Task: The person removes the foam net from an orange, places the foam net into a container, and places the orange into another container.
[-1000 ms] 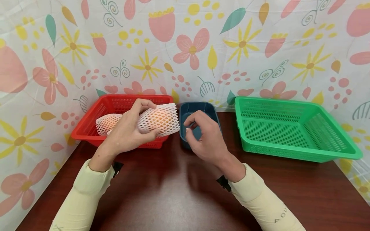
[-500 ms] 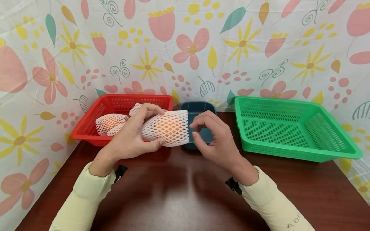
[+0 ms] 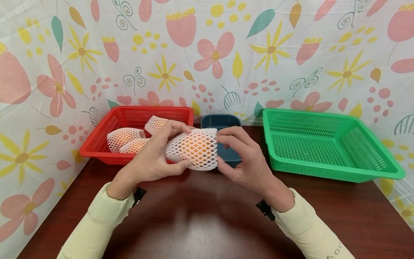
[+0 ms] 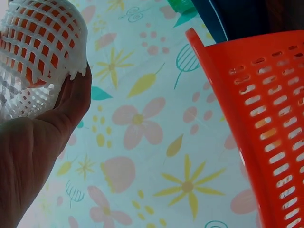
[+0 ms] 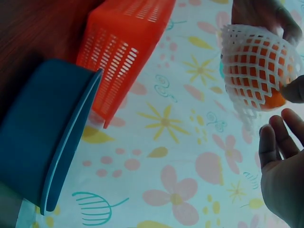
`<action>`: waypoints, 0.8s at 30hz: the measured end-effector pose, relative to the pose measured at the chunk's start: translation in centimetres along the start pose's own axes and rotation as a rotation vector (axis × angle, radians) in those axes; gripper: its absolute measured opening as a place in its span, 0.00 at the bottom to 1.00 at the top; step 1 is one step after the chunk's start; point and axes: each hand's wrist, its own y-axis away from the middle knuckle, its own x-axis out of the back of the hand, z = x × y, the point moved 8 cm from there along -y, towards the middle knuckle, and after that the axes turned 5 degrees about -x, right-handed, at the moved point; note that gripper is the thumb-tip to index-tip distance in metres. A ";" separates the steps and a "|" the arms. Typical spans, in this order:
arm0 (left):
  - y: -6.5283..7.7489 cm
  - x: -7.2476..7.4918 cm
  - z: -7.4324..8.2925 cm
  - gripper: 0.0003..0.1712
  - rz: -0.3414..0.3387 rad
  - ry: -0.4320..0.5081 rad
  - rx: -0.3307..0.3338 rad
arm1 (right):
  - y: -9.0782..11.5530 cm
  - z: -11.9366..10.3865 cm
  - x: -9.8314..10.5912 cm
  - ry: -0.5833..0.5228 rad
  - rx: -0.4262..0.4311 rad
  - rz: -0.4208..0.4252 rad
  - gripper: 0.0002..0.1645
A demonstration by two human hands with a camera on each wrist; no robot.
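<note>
Frame centre: left hand [image 3: 151,157] grips netted orange fruit [image 3: 195,148]; right hand [image 3: 251,162], fingers bent, at its right end, I cannot tell if gripping.

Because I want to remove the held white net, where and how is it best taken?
The white net is probably best pinched by its straight right edge, coming from the right: it points sideways, that end facing the right grip, while the left grip holds it from the left.
</note>
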 end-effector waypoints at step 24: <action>-0.1 -1.6 -0.3 0.44 0.025 -0.069 0.034 | 0.4 0.0 -2.2 0.052 -0.038 -0.240 0.40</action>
